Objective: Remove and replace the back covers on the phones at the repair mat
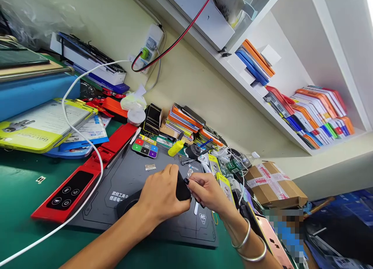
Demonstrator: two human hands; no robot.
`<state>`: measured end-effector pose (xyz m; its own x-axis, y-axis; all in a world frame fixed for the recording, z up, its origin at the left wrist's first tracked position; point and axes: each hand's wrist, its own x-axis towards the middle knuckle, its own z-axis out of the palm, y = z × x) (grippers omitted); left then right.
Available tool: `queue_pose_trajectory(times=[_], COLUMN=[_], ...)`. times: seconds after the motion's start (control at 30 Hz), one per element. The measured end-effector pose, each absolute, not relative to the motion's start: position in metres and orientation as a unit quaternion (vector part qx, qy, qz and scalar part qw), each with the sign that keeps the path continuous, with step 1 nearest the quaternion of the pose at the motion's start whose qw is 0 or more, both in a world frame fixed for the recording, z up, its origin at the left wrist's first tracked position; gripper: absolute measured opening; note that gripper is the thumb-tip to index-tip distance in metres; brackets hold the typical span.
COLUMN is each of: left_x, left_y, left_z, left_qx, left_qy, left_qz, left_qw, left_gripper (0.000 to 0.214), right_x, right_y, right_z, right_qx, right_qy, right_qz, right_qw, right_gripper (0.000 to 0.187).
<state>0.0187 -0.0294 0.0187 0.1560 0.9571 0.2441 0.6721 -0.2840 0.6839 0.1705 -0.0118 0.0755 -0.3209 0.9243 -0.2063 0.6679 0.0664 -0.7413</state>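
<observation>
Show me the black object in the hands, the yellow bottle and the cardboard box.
black object (182, 190): head view, its exposed middle
yellow bottle (176, 147): head view, middle of its body
cardboard box (276, 186): head view, its top face

The black piece (183, 189) in your left hand (160, 197) looks matt and smooth. Under it lies a matt, rubbery grey mat (125, 179) on the dull green surface (17, 199). The red pad (87, 175) is glossy plastic; your bangles (244, 239) are polished metal; the box (276, 187) is rough cardboard.
</observation>
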Motion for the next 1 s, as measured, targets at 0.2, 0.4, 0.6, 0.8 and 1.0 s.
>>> queue_pose_trajectory(times=[0.2, 0.4, 0.6, 0.8, 1.0], left_x=[0.021, 0.02, 0.019, 0.019, 0.018], left_y=[-0.028, -0.03, -0.03, -0.028, -0.027], left_z=[0.017, 0.019, 0.019, 0.019, 0.018], left_qx=[0.732, 0.733, 0.735, 0.731, 0.726], left_qy=[0.563, 0.568, 0.566, 0.57, 0.565], left_qz=[0.32, 0.311, 0.312, 0.317, 0.328], left_qw=[0.214, 0.209, 0.206, 0.199, 0.214], left_gripper=[0.032, 0.031, 0.032, 0.031, 0.032], right_x=[0.171, 0.17, 0.169, 0.169, 0.17], right_y=[-0.01, -0.008, -0.005, -0.004, -0.003], right_z=[0.07, 0.067, 0.065, 0.059, 0.047], right_qx=[-0.547, -0.542, -0.538, -0.54, -0.56], right_qy=[-0.721, -0.722, -0.726, -0.735, -0.731], right_qz=[0.382, 0.382, 0.378, 0.343, 0.302], right_qw=[0.187, 0.195, 0.202, 0.224, 0.247], right_gripper=[0.03, 0.034, 0.036, 0.038, 0.04])
